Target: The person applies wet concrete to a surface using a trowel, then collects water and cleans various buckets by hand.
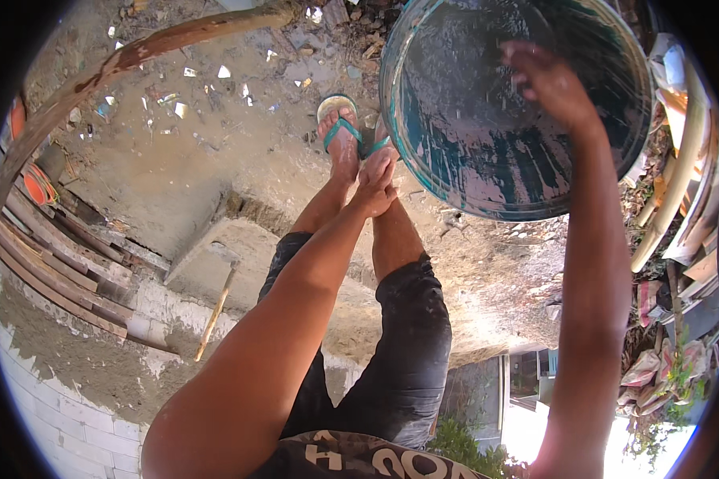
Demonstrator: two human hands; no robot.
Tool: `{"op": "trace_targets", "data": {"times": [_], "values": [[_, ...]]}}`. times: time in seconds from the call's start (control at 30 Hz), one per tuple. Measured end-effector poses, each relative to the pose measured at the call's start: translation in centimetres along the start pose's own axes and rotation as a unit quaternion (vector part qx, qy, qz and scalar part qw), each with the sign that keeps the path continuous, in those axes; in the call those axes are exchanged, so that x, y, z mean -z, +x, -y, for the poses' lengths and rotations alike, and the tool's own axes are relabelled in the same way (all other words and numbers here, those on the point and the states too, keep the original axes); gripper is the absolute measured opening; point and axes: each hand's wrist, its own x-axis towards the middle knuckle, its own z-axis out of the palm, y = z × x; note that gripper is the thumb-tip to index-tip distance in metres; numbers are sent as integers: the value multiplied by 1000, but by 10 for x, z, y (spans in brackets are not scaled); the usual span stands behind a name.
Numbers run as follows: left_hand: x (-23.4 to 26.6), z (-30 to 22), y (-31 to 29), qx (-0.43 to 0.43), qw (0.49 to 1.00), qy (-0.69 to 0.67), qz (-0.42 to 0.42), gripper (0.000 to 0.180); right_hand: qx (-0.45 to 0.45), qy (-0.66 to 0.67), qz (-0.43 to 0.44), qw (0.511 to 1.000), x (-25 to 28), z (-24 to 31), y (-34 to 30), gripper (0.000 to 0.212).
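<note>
My left hand (378, 190) rests on my right lower leg just above the ankle, its fingers stretched down toward the foot. Wet, pale marks show on it. Over a large round dark-teal tub (449, 177) I hold my right hand (553, 86), slightly blurred, fingers apart and nothing in them. Murky dark water (471, 72) lies in the tub, with splashes around the hand. Grey streaks run down the inner wall. Teal-strapped flip-flops (338, 132) are on my feet, beside the tub; the right one is partly hidden by my hand and the rim.
A curved wooden pole (136, 52) crosses the far left, over muddy ground (160, 152) strewn with shiny scraps. Planks (64, 275) and a block wall (72, 415) stand at left. A stick (216, 311) leans by a concrete ledge. Bamboo (683, 172) and sacks (655, 371) lie at right.
</note>
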Motion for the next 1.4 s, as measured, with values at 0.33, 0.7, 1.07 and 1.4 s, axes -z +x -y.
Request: {"op": "trace_targets", "data": {"times": [0.33, 0.7, 1.07, 1.4], "values": [[-5, -142, -147, 369, 710, -600, 15, 101, 50, 480, 356, 800, -28, -47, -9, 41], [-50, 39, -60, -399, 892, 206, -51, 48, 64, -69, 132, 987, -226, 17, -247, 32], [194, -6, 65, -59, 888, 454, -35, 32, 118, -699, -6, 705, 85, -126, 85, 32], [132, -75, -109, 50, 948, -314, 4, 21, -41, 197, 271, 941, -125, 27, -136, 49]]}}
